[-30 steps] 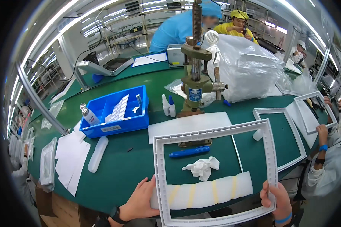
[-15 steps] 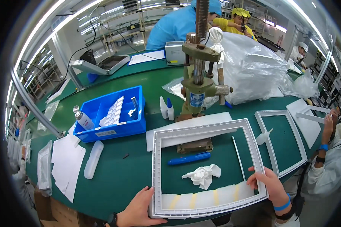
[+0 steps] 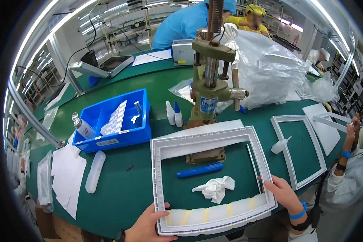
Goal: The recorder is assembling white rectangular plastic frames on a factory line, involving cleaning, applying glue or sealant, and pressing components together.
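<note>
From where I stand, one long green table (image 3: 125, 197) holds everything, with one olive-green metal screw press (image 3: 209, 84) at its far middle. I count three white plastic frames. The largest in view, a white ribbed rectangular frame (image 3: 158, 181), is above the near middle of the table; over the last half second it has shifted left, so the thin white rod (image 3: 253, 167) now shows close along its right inner edge. The left hand (image 3: 147, 226) pinches its near left corner, thumb over the top; the right hand (image 3: 283, 193) has the right side clamped between its fingers. I cannot tell whether the underside rests on anything.

A second frame (image 3: 291, 171) lies flat to the right, and a third (image 3: 330, 123) is in a co-worker's hands at far right, held lower than a second ago. One blue plastic bin (image 3: 133, 135) sits far left. Through the held frame I see one white foam roll (image 3: 218, 213) with yellow bands, one crumpled white tissue (image 3: 214, 188) and one blue pen (image 3: 199, 170). Small bottles: two beside the press (image 3: 178, 115), one white dropper bottle (image 3: 280, 146) just beside the second frame.
</note>
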`<control>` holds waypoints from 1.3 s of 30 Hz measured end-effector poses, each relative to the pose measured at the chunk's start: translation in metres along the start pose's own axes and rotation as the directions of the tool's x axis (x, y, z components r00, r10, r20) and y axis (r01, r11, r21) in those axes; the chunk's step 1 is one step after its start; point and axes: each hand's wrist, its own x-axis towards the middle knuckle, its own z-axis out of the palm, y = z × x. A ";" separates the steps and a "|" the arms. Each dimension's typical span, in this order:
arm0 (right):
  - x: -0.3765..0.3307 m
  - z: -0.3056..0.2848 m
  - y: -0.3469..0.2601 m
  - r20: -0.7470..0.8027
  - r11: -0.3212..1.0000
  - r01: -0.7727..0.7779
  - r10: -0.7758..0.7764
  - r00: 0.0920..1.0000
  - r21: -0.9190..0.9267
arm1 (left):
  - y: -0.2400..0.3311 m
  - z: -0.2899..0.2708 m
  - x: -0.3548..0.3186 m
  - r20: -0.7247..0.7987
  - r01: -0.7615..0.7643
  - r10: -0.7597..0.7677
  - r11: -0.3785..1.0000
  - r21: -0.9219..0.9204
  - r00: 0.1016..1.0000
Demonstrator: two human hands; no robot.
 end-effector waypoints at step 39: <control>-0.055 -0.030 -0.040 -0.387 0.835 -0.035 -0.218 0.896 -0.550 | 0.075 -0.041 0.139 0.068 -0.064 0.066 0.997 -0.041 0.995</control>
